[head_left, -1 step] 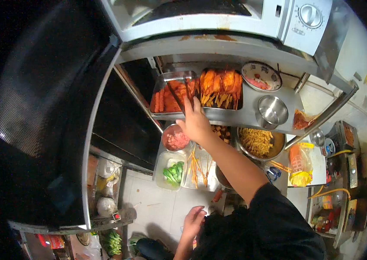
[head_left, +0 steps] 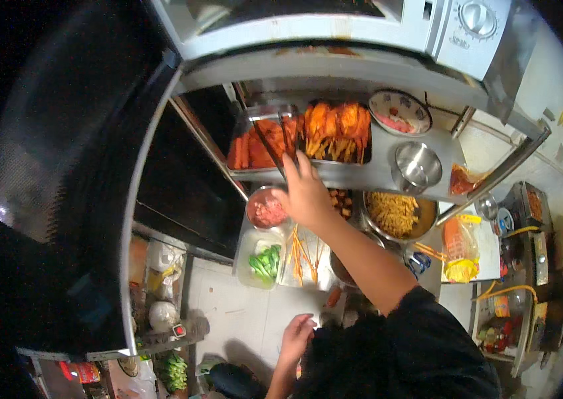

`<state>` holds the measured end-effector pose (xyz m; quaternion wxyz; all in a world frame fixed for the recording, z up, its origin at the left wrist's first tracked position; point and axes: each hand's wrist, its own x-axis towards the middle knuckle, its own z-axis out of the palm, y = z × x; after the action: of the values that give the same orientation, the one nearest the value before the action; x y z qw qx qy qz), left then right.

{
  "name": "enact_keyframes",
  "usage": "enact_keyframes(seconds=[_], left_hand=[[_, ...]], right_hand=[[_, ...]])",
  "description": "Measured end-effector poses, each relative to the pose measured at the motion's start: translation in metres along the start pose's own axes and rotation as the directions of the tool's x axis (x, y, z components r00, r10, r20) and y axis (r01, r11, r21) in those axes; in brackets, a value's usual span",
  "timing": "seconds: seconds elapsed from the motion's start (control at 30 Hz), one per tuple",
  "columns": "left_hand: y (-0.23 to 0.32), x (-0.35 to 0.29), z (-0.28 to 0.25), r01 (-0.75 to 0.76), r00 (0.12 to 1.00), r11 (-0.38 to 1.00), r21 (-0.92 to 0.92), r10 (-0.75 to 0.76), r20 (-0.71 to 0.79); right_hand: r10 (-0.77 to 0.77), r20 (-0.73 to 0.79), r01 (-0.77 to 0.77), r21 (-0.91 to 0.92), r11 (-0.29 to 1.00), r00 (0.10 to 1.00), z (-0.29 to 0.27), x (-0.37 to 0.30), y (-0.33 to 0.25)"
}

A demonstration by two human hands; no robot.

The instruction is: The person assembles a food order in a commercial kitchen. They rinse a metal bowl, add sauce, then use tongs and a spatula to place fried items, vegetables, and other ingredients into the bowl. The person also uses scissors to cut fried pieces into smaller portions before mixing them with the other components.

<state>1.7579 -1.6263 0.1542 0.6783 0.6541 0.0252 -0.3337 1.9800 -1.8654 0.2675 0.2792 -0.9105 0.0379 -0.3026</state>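
My right hand (head_left: 308, 197) reaches up to the steel shelf, its fingers closed round dark tongs (head_left: 269, 145). The two thin arms of the tongs stand apart over a metal tray (head_left: 230, 159) of red-coated meat pieces (head_left: 265, 147) and sausages (head_left: 241, 153). Whether their tips touch the meat is hard to tell. Right beside it sits a dark tray (head_left: 369, 156) of orange-glazed skewered meat (head_left: 336, 126). Lower down, near my body, my left hand (head_left: 296, 336) hangs with loosely bent fingers and nothing visible in it.
Below the shelf stand a bowl of pink meat (head_left: 269, 211), a tub of green leaves (head_left: 265, 261), loose skewers (head_left: 301, 253) and a pan of yellow-brown pieces (head_left: 394, 214). A steel bowl (head_left: 418, 164) and a patterned bowl (head_left: 401, 113) share the shelf. A microwave (head_left: 308, 36) sits overhead.
The view has shifted slightly. My right hand and the tongs stay over the tray of red meat; nothing else has visibly moved.
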Motion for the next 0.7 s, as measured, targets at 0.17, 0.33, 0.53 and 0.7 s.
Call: enact_keyframes(seconds=[0.17, 0.33, 0.53, 0.7], left_hand=[[-0.032, 0.023, -0.005, -0.084, 0.995, 0.883, 0.461, 0.095, -0.002], [-0.045, 0.075, 0.015, -0.291, 0.913, 0.654, 0.698, 0.407, -0.001], [-0.075, 0.141, 0.064, 0.06, 0.992, 0.923, 0.38, -0.097, 0.079], [-0.096, 0.135, 0.078, -0.107, 0.993, 0.945, 0.308, 0.114, -0.004]], right_hand=[[0.207, 0.55, -0.331, 0.136, 0.934, 0.809, -0.084, -0.186, 0.06], [0.49, 0.254, -0.319, -0.504, 0.803, 0.834, -0.105, -0.293, 0.104], [0.582, 0.596, -0.361, -0.458, 0.812, 0.553, -0.118, -0.29, 0.133], [0.63, 0.723, -0.494, -0.452, 0.743, 0.285, -0.165, -0.227, 0.164]])
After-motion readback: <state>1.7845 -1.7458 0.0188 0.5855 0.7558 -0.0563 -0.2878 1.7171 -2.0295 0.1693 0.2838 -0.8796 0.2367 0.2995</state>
